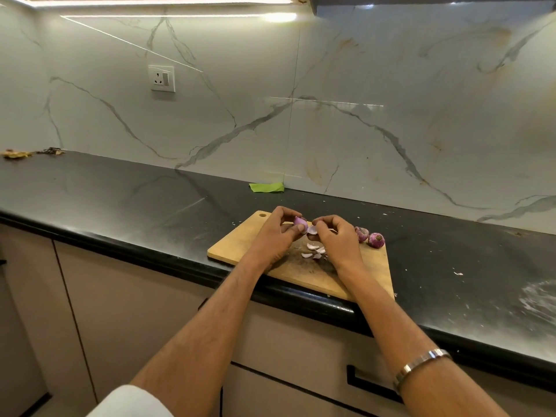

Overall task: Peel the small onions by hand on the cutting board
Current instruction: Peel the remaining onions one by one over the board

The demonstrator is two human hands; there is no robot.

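A wooden cutting board [234, 246] lies on the black counter. Above it my left hand [278, 233] grips a small purple onion [301, 223] between thumb and fingers. My right hand [338, 236] pinches a pale strip of onion skin [312, 230] that still hangs off that onion. Several loose skin pieces [313, 251] lie on the board below my hands. Two unpeeled small onions sit at the board's far right corner, one [362, 234] partly behind my right hand, the other [376, 240] at the edge.
The black counter [135, 197] runs along a marble backsplash, with its front edge just under my forearms. A green scrap [267, 187] lies by the wall behind the board. Dry brown bits [18, 154] sit at the far left. A wall socket [162, 78] is above.
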